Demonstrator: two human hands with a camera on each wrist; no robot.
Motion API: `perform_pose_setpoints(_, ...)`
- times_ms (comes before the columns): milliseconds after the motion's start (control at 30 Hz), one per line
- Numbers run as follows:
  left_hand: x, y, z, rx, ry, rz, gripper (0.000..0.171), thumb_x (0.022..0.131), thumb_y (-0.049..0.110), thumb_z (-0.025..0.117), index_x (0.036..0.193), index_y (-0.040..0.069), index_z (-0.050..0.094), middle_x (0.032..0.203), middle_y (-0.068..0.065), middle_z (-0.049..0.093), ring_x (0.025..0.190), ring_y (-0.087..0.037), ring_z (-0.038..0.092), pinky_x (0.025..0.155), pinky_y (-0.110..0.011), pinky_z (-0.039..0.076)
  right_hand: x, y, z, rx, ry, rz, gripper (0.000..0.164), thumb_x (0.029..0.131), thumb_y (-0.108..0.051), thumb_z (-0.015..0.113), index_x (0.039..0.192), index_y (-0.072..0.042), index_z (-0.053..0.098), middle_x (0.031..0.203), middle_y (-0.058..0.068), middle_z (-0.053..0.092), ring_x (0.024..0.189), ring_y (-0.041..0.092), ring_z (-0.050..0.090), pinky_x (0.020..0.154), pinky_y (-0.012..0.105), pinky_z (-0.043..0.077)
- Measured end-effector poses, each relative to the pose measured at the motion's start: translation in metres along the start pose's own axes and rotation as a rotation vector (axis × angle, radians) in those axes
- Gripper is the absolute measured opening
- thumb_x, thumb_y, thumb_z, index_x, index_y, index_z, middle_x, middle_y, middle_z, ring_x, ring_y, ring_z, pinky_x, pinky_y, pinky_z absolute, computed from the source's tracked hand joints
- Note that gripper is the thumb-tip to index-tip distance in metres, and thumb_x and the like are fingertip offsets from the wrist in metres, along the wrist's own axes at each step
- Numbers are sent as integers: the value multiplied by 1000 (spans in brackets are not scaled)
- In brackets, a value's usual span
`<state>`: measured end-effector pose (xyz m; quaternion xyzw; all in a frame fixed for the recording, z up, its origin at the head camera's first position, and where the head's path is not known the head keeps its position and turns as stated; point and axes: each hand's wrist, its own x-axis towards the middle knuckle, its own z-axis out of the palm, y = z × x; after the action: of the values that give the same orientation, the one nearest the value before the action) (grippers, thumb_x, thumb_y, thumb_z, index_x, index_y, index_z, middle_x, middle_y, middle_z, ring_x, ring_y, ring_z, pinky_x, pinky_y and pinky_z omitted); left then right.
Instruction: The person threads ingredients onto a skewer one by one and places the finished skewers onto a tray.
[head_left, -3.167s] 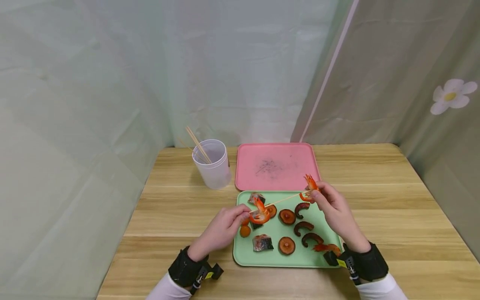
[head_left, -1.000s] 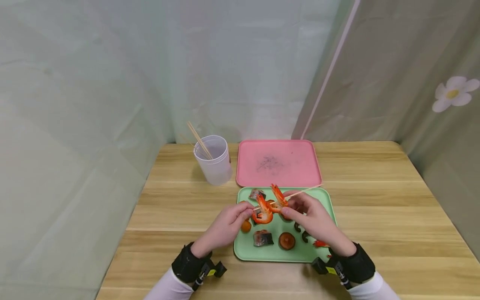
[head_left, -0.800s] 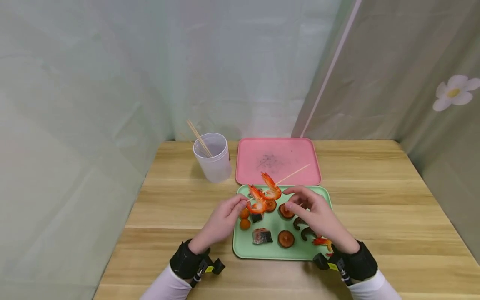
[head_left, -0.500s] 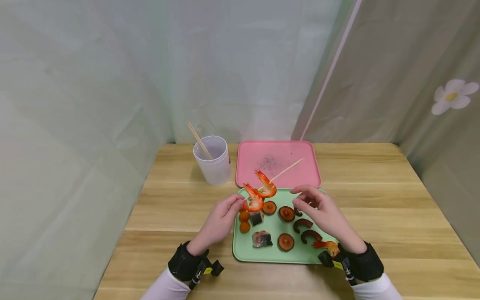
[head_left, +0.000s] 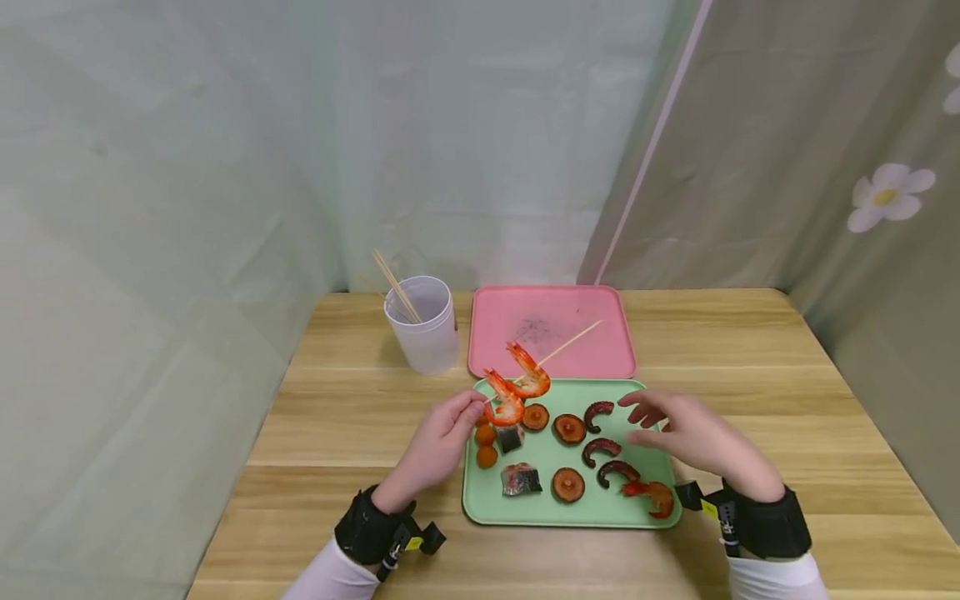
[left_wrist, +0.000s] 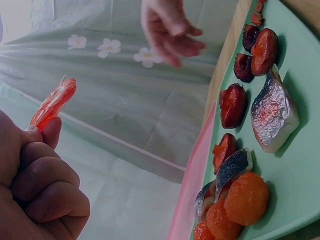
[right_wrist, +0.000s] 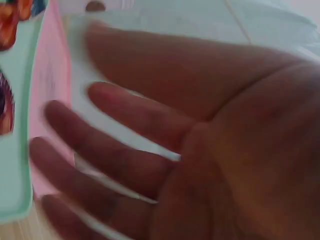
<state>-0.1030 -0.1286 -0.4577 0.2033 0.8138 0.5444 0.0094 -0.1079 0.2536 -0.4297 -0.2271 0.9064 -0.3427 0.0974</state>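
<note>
My left hand [head_left: 438,446] pinches the near end of a thin wooden skewer [head_left: 573,340] between thumb and forefinger. Two orange-red shrimp are threaded on it, one [head_left: 504,403] right by the fingertips and the other [head_left: 532,379] a little farther along. The bare tip slants up and right, overlapping the pink tray [head_left: 480,333] in the head view. Over the right side of the green tray [head_left: 540,515], my right hand [head_left: 690,433] holds nothing, its fingers spread and relaxed. A loose shrimp [head_left: 657,498] lies in that tray's lower right corner, near dark curled octopus tentacles [head_left: 618,472].
Also on the green tray are brown mushroom caps [head_left: 567,485], fish chunks with dark skin [head_left: 521,479] and orange balls [head_left: 486,456]. A whitish cup [head_left: 429,346] with several skewers [head_left: 396,283] stands at the back left, beside the pink tray. A curtain hangs behind the table.
The right hand slid the second shrimp along the skewer towards the first, let go, and moved away to the right. The left hand kept its pinch, and the skewer's far end swung upward.
</note>
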Motion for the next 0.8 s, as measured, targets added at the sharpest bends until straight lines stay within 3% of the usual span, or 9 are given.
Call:
perform_pose_setpoints(133, 0, -1, -2, 8, 19, -3, 23, 115, 16, 50, 114, 7, 71, 83, -3, 53, 68, -12, 43, 66, -31, 42, -3, 7, 2, -21, -90, 58, 46, 87, -10, 89, 127, -2, 70, 115, 7, 73, 103, 31, 70, 87, 52, 58)
perform_pose_setpoints(367, 0, -3, -2, 26, 23, 24, 23, 115, 15, 50, 114, 5, 71, 78, 2, 50, 65, -11, 42, 65, -31, 41, -6, 16, 7, 1, -192, 161, 43, 80, -9, 94, 117, -5, 72, 108, 2, 72, 100, 27, 68, 85, 46, 57)
perform_pose_setpoints(800, 0, -2, -4, -5, 22, 5, 22, 115, 14, 50, 113, 6, 71, 72, 2, 46, 61, -12, 41, 60, -29, 37, -19, 23, 8, 5, -208, 162, 41, 81, -14, 94, 113, -6, 71, 103, 1, 72, 92, 24, 67, 81, 42, 57)
